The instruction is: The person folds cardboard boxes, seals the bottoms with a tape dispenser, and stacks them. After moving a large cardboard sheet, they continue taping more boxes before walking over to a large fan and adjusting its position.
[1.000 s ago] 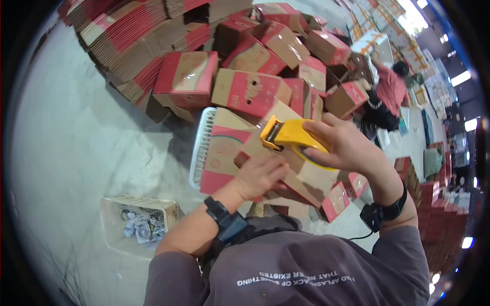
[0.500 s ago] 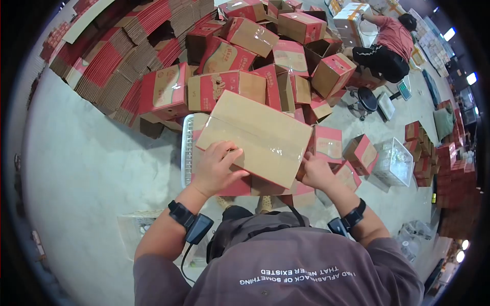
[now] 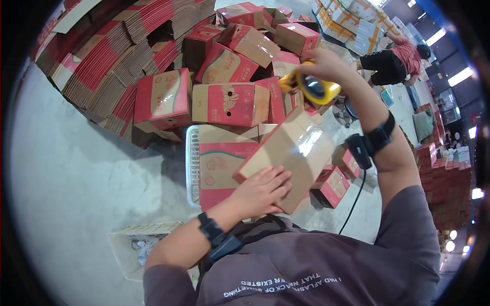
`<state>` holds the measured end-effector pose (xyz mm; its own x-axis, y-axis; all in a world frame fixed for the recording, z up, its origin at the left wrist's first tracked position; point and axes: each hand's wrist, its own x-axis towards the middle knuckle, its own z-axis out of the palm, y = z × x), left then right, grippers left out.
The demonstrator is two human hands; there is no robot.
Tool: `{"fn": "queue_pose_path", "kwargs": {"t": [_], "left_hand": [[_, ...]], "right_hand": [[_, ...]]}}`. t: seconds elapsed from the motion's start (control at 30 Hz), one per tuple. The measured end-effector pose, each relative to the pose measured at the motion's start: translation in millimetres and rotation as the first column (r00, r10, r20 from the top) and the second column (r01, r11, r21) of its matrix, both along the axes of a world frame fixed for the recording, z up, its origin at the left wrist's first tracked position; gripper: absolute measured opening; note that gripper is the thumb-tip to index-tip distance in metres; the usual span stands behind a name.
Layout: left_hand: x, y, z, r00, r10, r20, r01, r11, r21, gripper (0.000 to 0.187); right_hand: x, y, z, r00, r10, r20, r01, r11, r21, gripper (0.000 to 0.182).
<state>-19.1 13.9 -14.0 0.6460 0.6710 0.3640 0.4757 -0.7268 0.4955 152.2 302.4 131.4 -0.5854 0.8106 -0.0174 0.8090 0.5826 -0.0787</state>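
A tilted cardboard carton (image 3: 287, 162) with a brown face and red edges is in front of me, a shiny strip of clear tape across its upper part. My left hand (image 3: 263, 189) lies on its lower left face, fingers stretched out flat. Beyond the far right end of the carton, my right hand (image 3: 324, 66) is raised and closed around a yellow tape dispenser (image 3: 326, 93). The dispenser is apart from the carton. Underneath, a red and brown carton (image 3: 219, 166) sits at a white plastic crate (image 3: 192, 168).
Red and brown cartons (image 3: 229, 104) are heaped just beyond. Stacks of flattened cardboard (image 3: 120, 66) stand at the left. A co-worker (image 3: 400, 58) bends near white boxes with orange tape (image 3: 365, 35) at far right. A pale crate (image 3: 127, 250) is on the floor at lower left.
My right hand has left the carton's right end and now holds the tape dispenser up. The carton has turned and tilted, and my left hand has moved right onto its face.
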Motion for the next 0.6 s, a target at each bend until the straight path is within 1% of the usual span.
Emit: {"fn": "queue_pose_path", "kwargs": {"t": [0.03, 0.07, 0.1, 0.13, 0.17, 0.2, 0.23, 0.3, 0.33, 0.4, 0.43, 0.47, 0.5, 0.53, 0.57, 0.6], "left_hand": [[4.9, 3.8, -10.1, 0.999, -0.010, 0.046, 0.008, 0.999, 0.034, 0.068], [7.8, 4.0, -11.7, 0.998, -0.010, 0.057, 0.008, 0.999, 0.035, 0.068], [10.3, 1.6, -13.7, 0.998, 0.002, 0.055, -0.005, 0.998, 0.058, 0.069], [11.0, 0.8, -15.0, 0.999, 0.018, 0.051, -0.022, 0.997, 0.077, 0.071], [9.5, 3.3, -15.7, 0.998, 0.030, 0.058, -0.034, 0.997, 0.073, 0.071], [7.4, 3.7, -16.4, 0.998, 0.016, 0.065, -0.020, 0.998, 0.053, 0.072], [6.0, 3.2, -17.4, 0.997, 0.006, 0.072, -0.009, 0.999, 0.032, 0.072], [8.4, 4.0, -22.6, 0.996, 0.020, 0.082, -0.022, 0.999, 0.024, 0.072], [8.3, 3.1, -23.4, 0.996, 0.016, 0.088, -0.018, 1.000, 0.021, 0.071], [9.6, 2.5, -20.8, 0.993, 0.040, 0.109, -0.041, 0.999, 0.007, 0.071], [11.5, 4.8, -18.1, 0.991, 0.054, 0.123, -0.056, 0.998, 0.007, 0.070], [13.1, 6.4, -17.1, 0.990, 0.054, 0.127, -0.058, 0.998, 0.031, 0.070], [14.3, 9.3, -15.3, 0.991, 0.046, 0.125, -0.051, 0.998, 0.039, 0.070], [15.4, 10.4, -12.9, 0.992, 0.056, 0.116, -0.058, 0.998, 0.011, 0.070], [15.9, 10.6, -11.9, 0.993, 0.062, 0.102, -0.060, 0.998, -0.018, 0.070], [16.6, 9.6, -13.8, 0.993, 0.075, 0.095, -0.077, 0.997, 0.010, 0.071]], "right_hand": [[-39.6, -8.1, 6.2, 0.998, -0.042, 0.052, 0.051, 0.980, -0.195, 0.046], [-71.3, -4.7, -8.6, 0.986, 0.046, 0.159, -0.011, 0.976, -0.217, 0.045], [-95.4, 13.8, -46.3, 0.976, 0.134, 0.173, -0.073, 0.945, -0.319, 0.045], [-132.6, -8.5, -41.5, 0.950, 0.164, 0.265, -0.048, 0.918, -0.394, 0.045], [-157.8, -14.0, -63.2, 0.925, 0.145, 0.350, 0.001, 0.923, -0.384, 0.047], [-180.0, -29.7, -71.9, 0.895, 0.206, 0.395, -0.023, 0.906, -0.422, 0.053], [-195.4, -39.2, -88.8, 0.865, 0.212, 0.454, 0.037, 0.876, -0.481, 0.058], [-206.5, -57.8, -106.5, 0.745, 0.336, 0.577, 0.007, 0.860, -0.510, 0.059], [-210.3, -65.5, -95.6, 0.739, 0.347, 0.577, 0.000, 0.857, -0.516, 0.059], [-193.8, -72.9, -63.6, 0.707, 0.371, 0.602, -0.054, 0.877, -0.477, 0.055], [-177.2, -60.1, -54.3, 0.751, 0.358, 0.555, 0.030, 0.821, -0.570, 0.051], [-157.1, -65.0, -18.1, 0.792, 0.402, 0.459, -0.087, 0.819, -0.567, 0.045], [-129.8, -70.7, 16.4, 0.882, 0.315, 0.349, -0.052, 0.803, -0.593, 0.042], [-98.4, -80.5, 48.9, 0.873, 0.374, 0.313, -0.177, 0.841, -0.511, 0.040], [-58.1, -92.2, 68.7, 0.895, 0.367, 0.254, -0.188, 0.827, -0.530, 0.038], [-7.7, -111.9, 76.3, 0.846, 0.490, 0.209, -0.387, 0.836, -0.389, 0.035]]}}
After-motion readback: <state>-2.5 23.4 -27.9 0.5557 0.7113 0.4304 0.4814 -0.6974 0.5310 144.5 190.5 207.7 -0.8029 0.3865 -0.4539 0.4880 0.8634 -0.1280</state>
